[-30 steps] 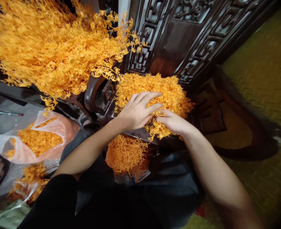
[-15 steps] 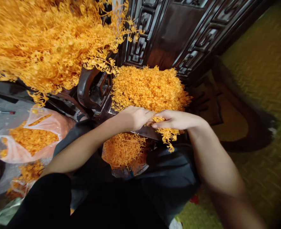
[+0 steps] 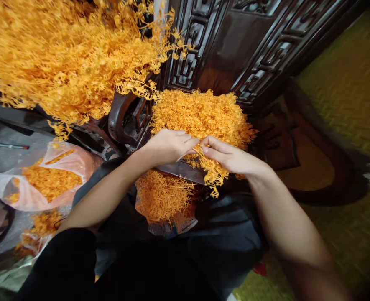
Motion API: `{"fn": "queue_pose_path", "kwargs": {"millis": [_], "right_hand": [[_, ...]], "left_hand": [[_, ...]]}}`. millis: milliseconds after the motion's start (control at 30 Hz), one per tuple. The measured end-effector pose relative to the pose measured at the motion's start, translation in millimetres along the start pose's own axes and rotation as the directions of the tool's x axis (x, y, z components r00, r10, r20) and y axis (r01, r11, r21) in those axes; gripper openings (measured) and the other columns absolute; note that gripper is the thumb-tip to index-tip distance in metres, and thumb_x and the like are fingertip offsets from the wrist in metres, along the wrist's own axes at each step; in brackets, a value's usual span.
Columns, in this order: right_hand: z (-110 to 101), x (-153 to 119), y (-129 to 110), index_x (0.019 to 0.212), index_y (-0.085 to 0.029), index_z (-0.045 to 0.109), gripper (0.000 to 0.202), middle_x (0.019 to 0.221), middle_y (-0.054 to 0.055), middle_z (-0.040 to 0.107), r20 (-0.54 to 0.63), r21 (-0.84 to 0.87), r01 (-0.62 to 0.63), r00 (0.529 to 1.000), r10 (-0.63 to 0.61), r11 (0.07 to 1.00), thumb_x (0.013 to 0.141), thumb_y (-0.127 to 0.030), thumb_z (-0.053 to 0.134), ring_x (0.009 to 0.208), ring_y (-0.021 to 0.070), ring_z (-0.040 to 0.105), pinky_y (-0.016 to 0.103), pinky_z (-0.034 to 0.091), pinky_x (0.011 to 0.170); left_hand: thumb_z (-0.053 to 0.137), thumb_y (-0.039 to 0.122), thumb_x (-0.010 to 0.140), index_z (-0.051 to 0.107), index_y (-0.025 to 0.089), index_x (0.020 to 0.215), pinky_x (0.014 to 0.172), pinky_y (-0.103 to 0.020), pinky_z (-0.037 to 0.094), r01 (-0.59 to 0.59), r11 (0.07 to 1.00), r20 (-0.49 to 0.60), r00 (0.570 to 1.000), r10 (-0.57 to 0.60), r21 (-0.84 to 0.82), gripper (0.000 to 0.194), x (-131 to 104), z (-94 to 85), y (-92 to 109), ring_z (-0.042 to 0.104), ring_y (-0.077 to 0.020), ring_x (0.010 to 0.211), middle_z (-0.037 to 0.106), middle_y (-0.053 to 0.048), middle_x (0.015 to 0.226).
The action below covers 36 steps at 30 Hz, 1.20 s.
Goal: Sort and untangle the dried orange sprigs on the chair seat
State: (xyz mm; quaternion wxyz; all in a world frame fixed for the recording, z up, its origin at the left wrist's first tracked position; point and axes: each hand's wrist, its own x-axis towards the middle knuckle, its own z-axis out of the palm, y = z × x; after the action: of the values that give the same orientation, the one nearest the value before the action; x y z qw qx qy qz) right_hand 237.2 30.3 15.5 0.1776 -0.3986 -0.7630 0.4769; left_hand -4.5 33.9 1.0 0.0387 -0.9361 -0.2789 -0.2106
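Observation:
My left hand [image 3: 172,146] is closed, its thumb and fingers pinching the stem end of an orange sprig [image 3: 214,173] with curly tips. From the other side, my right hand [image 3: 228,155] grips the same sprig, fingertips almost meeting those of the left. The sprig's branched tips hang below the right fingers. Just beyond both hands, a dense pile of orange sprigs [image 3: 197,110] lies on the seat of a dark carved wooden chair [image 3: 178,169]. Under the seat edge, between my knees, a bag of thin orange stems [image 3: 166,196] stands open.
A large heap of orange sprigs [image 3: 75,62] fills the upper left, beside the curved chair arm [image 3: 117,119]. On the grey floor sits a pinkish plastic bag [image 3: 89,165] with orange pieces inside. A yellow-green woven mat [image 3: 344,234] spreads at right.
The view has shifted slightly, moving the surroundings right. My hands remain together on the sprig; its hanging tips have swung left, and more of its stem shows between my fingers.

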Motion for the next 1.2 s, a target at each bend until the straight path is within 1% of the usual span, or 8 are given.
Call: {"fn": "queue_pose_path", "kwargs": {"millis": [467, 600, 700, 800, 900, 1000, 1100, 1200], "right_hand": [[10.8, 9.9, 3.6, 0.068, -0.020, 0.052, 0.029, 0.067, -0.002, 0.049, 0.112, -0.035, -0.043, 0.993, 0.046, 0.998, 0.091, -0.037, 0.052, 0.063, 0.0122, 0.042, 0.028, 0.036, 0.063], [9.4, 7.3, 9.3, 0.090, -0.018, 0.062, 0.016, 0.076, 0.002, 0.063, 0.107, -0.058, 0.015, 0.994, -0.008, 0.998, 0.089, -0.033, 0.057, 0.067, 0.0140, 0.056, 0.028, 0.044, 0.063], [1.7, -0.1, 2.8, 0.143, -0.020, 0.048, 0.057, 0.119, 0.012, 0.071, 0.083, -0.091, 0.077, 0.994, -0.070, 0.993, 0.090, -0.032, 0.063, 0.106, 0.0242, 0.069, 0.039, 0.055, 0.091], [-1.2, -7.6, -12.3, 0.165, -0.026, 0.019, 0.087, 0.149, 0.014, 0.056, 0.090, -0.209, 0.151, 0.987, -0.135, 0.966, 0.091, -0.032, 0.064, 0.138, 0.0306, 0.055, 0.051, 0.043, 0.116], [10.9, -7.6, -24.3, 0.167, -0.026, -0.005, 0.111, 0.159, 0.016, 0.045, 0.096, -0.205, 0.214, 0.976, -0.198, 0.955, 0.088, -0.041, 0.072, 0.142, 0.0327, 0.051, 0.051, 0.044, 0.115], [27.4, 0.4, -26.3, 0.166, -0.019, -0.014, 0.135, 0.141, 0.022, 0.061, 0.073, -0.266, 0.153, 0.988, -0.138, 0.952, 0.077, -0.051, 0.083, 0.114, 0.0336, 0.068, 0.047, 0.056, 0.096], [30.2, 7.8, -23.8, 0.167, -0.013, 0.003, 0.126, 0.104, 0.014, 0.075, 0.085, -0.315, 0.047, 0.996, -0.021, 0.948, 0.079, -0.054, 0.081, 0.082, 0.0271, 0.070, 0.040, 0.057, 0.078], [21.0, 8.6, -24.1, 0.154, -0.014, 0.042, 0.082, 0.095, 0.009, 0.075, 0.156, -0.332, 0.031, 0.988, 0.022, 0.943, 0.088, -0.052, 0.071, 0.078, 0.0229, 0.068, 0.033, 0.052, 0.073]], "left_hand": [[0.050, 0.018, 0.098, 0.071, 0.015, 0.091, 0.060, -0.033, 0.040, -0.084, 0.993, 0.089, 0.993, 0.076, 0.086, 0.022, -4.2, 0.3, -0.3, 0.060, -0.0191, 0.078, 0.069, -0.007, 0.083], [0.049, 0.017, 0.099, 0.071, 0.015, 0.093, 0.059, -0.034, 0.040, -0.096, 0.991, 0.118, 0.989, 0.084, 0.098, 0.023, -7.3, 1.6, 6.4, 0.061, -0.0195, 0.077, 0.070, -0.007, 0.084], [0.045, 0.017, 0.101, 0.071, 0.013, 0.094, 0.061, -0.035, 0.042, -0.111, 0.985, 0.120, 0.988, 0.095, 0.132, 0.027, -7.4, 3.5, 15.8, 0.065, -0.0208, 0.080, 0.072, -0.009, 0.086], [0.046, 0.017, 0.100, 0.072, 0.013, 0.091, 0.063, -0.036, 0.045, -0.133, 0.982, 0.136, 0.984, 0.115, 0.132, 0.028, -3.6, 10.4, 27.2, 0.068, -0.0231, 0.082, 0.072, -0.010, 0.085], [0.054, 0.020, 0.096, 0.073, 0.012, 0.086, 0.068, -0.038, 0.049, -0.125, 0.985, 0.158, 0.982, 0.105, 0.119, 0.022, 1.6, 17.0, 34.2, 0.070, -0.0250, 0.080, 0.073, -0.011, 0.081], [0.062, 0.026, 0.094, 0.073, 0.010, 0.084, 0.068, -0.037, 0.049, -0.070, 0.994, 0.152, 0.987, 0.057, 0.084, 0.021, 4.3, 13.3, 35.1, 0.070, -0.0241, 0.078, 0.073, -0.013, 0.079], [0.061, 0.032, 0.096, 0.073, 0.011, 0.090, 0.060, -0.032, 0.045, 0.009, 0.999, 0.220, 0.975, -0.019, 0.046, 0.025, 4.8, -1.5, 33.5, 0.068, -0.0201, 0.071, 0.073, -0.011, 0.080], [0.056, 0.030, 0.100, 0.072, 0.014, 0.091, 0.059, -0.029, 0.040, 0.042, 0.999, 0.306, 0.951, -0.047, 0.024, 0.024, 5.0, -15.4, 31.4, 0.066, -0.0170, 0.071, 0.072, -0.008, 0.082]]}}
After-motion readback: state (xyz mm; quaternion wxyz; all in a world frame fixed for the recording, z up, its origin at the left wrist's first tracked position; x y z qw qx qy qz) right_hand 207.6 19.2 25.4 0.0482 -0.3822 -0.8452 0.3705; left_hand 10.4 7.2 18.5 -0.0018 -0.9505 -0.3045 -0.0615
